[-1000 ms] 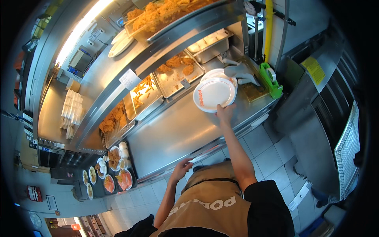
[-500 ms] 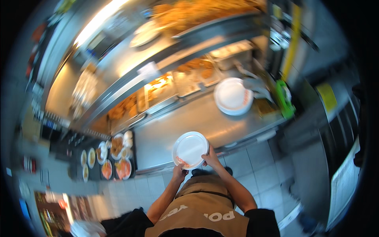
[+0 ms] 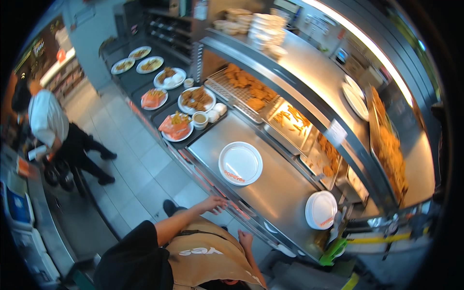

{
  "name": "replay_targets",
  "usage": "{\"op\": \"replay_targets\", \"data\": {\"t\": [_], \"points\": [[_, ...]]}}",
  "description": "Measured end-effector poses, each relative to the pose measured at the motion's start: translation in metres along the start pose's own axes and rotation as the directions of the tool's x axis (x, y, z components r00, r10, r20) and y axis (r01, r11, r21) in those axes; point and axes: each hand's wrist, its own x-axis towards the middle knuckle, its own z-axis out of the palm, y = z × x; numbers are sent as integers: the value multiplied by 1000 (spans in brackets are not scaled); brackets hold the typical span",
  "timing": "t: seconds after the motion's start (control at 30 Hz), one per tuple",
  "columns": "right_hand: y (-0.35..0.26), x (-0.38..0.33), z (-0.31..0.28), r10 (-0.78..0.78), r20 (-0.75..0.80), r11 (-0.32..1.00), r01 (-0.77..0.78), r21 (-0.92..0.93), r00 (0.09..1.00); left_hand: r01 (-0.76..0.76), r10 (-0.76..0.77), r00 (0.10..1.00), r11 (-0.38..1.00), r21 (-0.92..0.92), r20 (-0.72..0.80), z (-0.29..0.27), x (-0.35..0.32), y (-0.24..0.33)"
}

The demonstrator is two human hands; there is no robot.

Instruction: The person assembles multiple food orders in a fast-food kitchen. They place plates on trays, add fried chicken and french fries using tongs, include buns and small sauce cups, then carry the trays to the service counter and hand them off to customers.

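Note:
A white round plate [image 3: 240, 163] with orange lettering along its rim lies flat on the steel counter [image 3: 270, 198]. Short of the counter's front edge, my left hand [image 3: 212, 205] is in the air, its fingers apart and nothing in it. My right hand [image 3: 245, 239] is lower and nearer my apron, apart from the counter, with its fingers curled in; no object shows in it. Toward the counter's right end sits a stack of similar white plates [image 3: 321, 209].
Dark trays at the left hold plated fried chicken [image 3: 196, 99], fries in paper, and cups [image 3: 200, 119]. Behind the counter are pans of fried chicken [image 3: 246, 87] and fries [image 3: 293, 120] under a steel shelf. At far left, a person in a white shirt [image 3: 47, 116] stands at another counter.
The plate that both hands held is now on the counter, released. The hands have drawn apart from it. My view has turned left, bringing the trays and another person into sight.

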Motion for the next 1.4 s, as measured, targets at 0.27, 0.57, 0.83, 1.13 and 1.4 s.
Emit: {"op": "replay_targets", "data": {"t": [0.27, 0.57, 0.83, 1.13, 1.4], "points": [[-38, 46, 90, 388, 356, 900, -267, -343, 850, 131, -22, 981, 813, 568, -195, -236, -104, -124], [-515, 169, 274, -112, 819, 968, -125, 218, 563, 199, -193, 738, 978, -65, -647, -400, -216, -240], [-585, 207, 410, -139, 945, 778, 623, -81, 296, -273, -75, 485, 934, -232, -872, -553, -205, -171], [-521, 308, 478, 169, 797, 966, -259, -17, 580, -197, -143, 720, 896, -398, -679, -838, -159, 43], [-475, 136, 505, 675, 79, 715, -678, 170, 733, -84, -147, 716, 952, -293, -682, -1069, -26, 229]]}}
